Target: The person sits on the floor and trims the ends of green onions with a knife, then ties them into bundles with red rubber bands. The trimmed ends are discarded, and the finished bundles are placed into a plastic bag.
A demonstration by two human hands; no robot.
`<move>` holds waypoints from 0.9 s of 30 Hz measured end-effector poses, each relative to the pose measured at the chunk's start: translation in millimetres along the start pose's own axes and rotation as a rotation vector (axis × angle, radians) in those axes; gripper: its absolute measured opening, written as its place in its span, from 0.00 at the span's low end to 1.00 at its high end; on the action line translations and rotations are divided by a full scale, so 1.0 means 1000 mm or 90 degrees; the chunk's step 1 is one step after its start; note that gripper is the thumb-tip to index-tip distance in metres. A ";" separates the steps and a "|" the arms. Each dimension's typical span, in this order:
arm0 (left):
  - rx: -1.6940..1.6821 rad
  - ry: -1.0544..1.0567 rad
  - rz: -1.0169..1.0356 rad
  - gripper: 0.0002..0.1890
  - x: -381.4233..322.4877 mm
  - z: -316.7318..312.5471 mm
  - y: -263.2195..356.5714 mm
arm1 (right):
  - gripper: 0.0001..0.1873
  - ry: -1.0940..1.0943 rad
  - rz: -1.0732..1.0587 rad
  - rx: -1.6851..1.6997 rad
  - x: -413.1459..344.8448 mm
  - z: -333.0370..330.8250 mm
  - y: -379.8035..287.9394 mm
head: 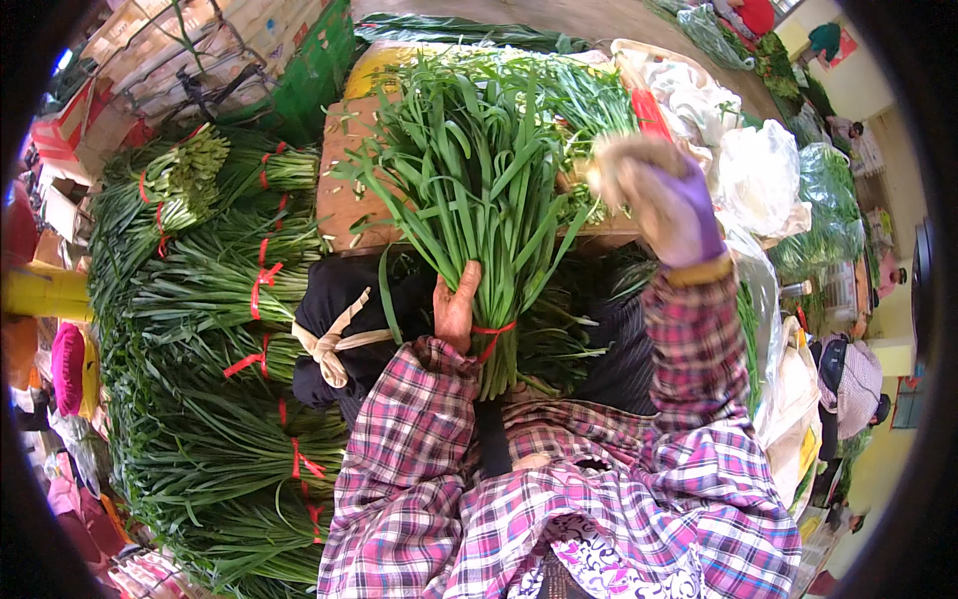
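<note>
My bare left hand (456, 307) is closed around a bundle of long green leafy vegetables, likely Chinese chives (490, 202), with the leaves pointing away from me. A red tie (494, 331) circles the stems just below that hand. To the right, my right hand (658, 195), in a purple and tan glove, is raised and blurred by motion; whether its fingers grip anything cannot be told. Behind the bundle lie loose greens (584, 93) on a wooden board (352, 202), with cut bits scattered about.
Bundles with red ties (258, 288) are piled at the left. White plastic bags (760, 168) and bagged greens (823, 210) stand at the right. A green panel (314, 75) rises at the back left. Other people are at the far right, one in a pale hat (857, 382).
</note>
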State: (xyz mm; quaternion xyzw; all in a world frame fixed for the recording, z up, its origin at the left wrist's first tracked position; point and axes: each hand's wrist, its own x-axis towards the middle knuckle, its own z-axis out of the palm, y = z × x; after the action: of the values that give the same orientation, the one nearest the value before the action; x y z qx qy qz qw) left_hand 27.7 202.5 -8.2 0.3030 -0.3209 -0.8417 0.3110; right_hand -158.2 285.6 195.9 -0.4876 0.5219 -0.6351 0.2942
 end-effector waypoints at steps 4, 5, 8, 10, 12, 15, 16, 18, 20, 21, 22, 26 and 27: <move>-0.070 -0.002 0.019 0.20 0.001 -0.001 0.002 | 0.16 -0.459 0.513 -0.288 -0.048 -0.003 0.031; -0.099 -0.011 0.020 0.20 0.001 -0.001 0.003 | 0.17 -0.581 0.617 -0.613 -0.061 0.002 0.047; -0.048 -0.058 0.048 0.20 -0.003 0.000 0.010 | 0.22 -0.398 0.667 -0.624 -0.088 0.008 0.076; -0.087 -0.040 -0.077 0.21 -0.006 0.001 0.013 | 0.25 -0.094 0.637 -0.227 -0.093 0.012 0.088; -0.128 -0.087 -0.109 0.22 -0.008 0.003 0.014 | 0.32 0.050 0.430 0.075 -0.090 0.018 0.095; -0.180 -0.154 -0.110 0.25 -0.010 0.001 0.014 | 0.33 0.267 0.272 0.116 -0.076 0.032 0.100; -0.115 -0.167 -0.070 0.27 -0.011 -0.001 0.014 | 0.30 0.284 0.310 0.062 -0.070 0.037 0.101; -0.102 -0.252 0.017 0.31 -0.008 -0.004 0.018 | 0.21 0.310 0.311 0.107 -0.061 0.057 0.101; -0.004 -0.221 0.025 0.38 -0.006 -0.006 0.024 | 0.19 0.345 0.293 -0.012 -0.055 0.077 0.097; 0.035 -0.235 0.021 0.37 -0.005 -0.005 0.027 | 0.18 0.327 0.276 -0.088 -0.053 0.087 0.094; 0.120 -0.238 0.008 0.36 -0.004 -0.005 0.032 | 0.18 0.313 0.216 -0.203 -0.052 0.094 0.091; 0.112 -0.208 0.043 0.27 -0.003 -0.004 0.041 | 0.17 0.263 0.237 -0.181 -0.052 0.089 0.084; 0.133 -0.198 0.094 0.24 -0.003 -0.006 0.041 | 0.17 0.249 0.278 -0.126 -0.053 0.081 0.084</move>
State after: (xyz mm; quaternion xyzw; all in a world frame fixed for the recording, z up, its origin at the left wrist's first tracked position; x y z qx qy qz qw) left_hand 47.1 178.3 19.0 0.1756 -0.4721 -0.8153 0.2857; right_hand -75.9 278.1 98.4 -0.2587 0.7202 -0.5847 0.2692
